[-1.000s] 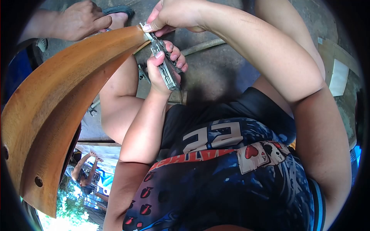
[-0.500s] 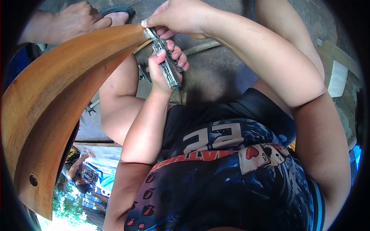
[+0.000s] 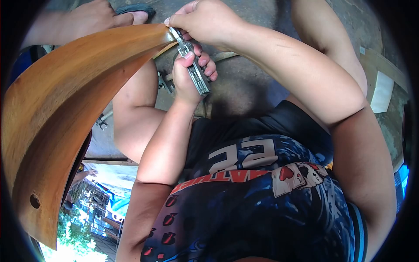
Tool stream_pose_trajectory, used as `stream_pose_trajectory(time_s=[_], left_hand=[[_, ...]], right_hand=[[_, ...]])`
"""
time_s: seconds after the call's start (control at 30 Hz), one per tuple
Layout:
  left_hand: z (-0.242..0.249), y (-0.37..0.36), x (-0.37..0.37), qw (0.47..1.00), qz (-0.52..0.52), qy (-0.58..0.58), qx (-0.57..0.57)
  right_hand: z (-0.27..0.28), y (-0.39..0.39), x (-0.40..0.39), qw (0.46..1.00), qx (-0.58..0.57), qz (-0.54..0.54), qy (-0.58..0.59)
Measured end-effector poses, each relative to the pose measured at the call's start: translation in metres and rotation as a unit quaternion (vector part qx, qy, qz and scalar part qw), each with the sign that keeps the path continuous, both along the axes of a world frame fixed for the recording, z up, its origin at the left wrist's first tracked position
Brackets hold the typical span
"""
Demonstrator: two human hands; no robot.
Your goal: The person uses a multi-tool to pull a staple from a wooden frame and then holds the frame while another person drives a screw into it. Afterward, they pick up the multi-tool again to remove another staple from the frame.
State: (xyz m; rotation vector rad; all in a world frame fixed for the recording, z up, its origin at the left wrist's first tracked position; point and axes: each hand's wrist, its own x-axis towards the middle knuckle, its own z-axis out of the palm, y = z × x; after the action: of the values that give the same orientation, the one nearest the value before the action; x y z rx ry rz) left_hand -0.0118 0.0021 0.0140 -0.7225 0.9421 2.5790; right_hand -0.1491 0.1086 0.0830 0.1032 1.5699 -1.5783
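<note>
One long, curved wooden piece (image 3: pixel 65 89) has its single visible round hole (image 3: pixel 34 201) at the broad near end, and its long axis arcs away to a narrow tip (image 3: pixel 161 31) pointing at the person's two hands. Just beside that tip the left hand (image 3: pixel 185 78) grips one metal tool (image 3: pixel 196 75), while the right hand's fingers are pinched together at the tip, on what I can't tell; tip and tool have slid slightly rightward since a second ago. Beyond the piece's upper edge is one co-worker's hand (image 3: pixel 89 17).
</note>
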Motion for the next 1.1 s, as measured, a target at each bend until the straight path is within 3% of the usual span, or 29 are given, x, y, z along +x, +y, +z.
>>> stream_pose_trajectory(time_s=[0.17,0.23,0.33,0.53,0.63,0.73,1.1], left_hand=[[-0.003,-0.006,0.001,0.999,-0.005,-0.011,-0.044],[-0.004,-0.006,0.003,1.000,0.002,0.014,-0.013],[-0.001,-0.004,0.001,0.999,-0.001,0.031,0.011],[0.001,0.001,-0.001,0.999,0.010,0.020,-0.028],[-0.006,-0.004,0.002,0.999,0.008,0.024,0.046],[-0.007,-0.003,0.001,0.999,0.013,0.008,0.042],[-0.007,-0.007,-0.001,0.997,0.004,0.004,0.074]], right_hand=[[-0.002,0.002,0.002,1.000,-0.022,-0.001,-0.021],[-0.001,0.004,0.004,0.999,-0.023,0.005,-0.023],[-0.013,0.003,-0.002,0.997,0.004,0.063,0.047],[0.000,0.008,-0.005,0.996,-0.001,0.086,-0.017],[0.002,0.007,-0.006,0.996,-0.005,0.082,-0.047],[-0.039,-0.010,-0.005,0.990,-0.090,0.008,-0.106],[-0.036,-0.007,-0.011,0.991,-0.060,0.006,-0.123]])
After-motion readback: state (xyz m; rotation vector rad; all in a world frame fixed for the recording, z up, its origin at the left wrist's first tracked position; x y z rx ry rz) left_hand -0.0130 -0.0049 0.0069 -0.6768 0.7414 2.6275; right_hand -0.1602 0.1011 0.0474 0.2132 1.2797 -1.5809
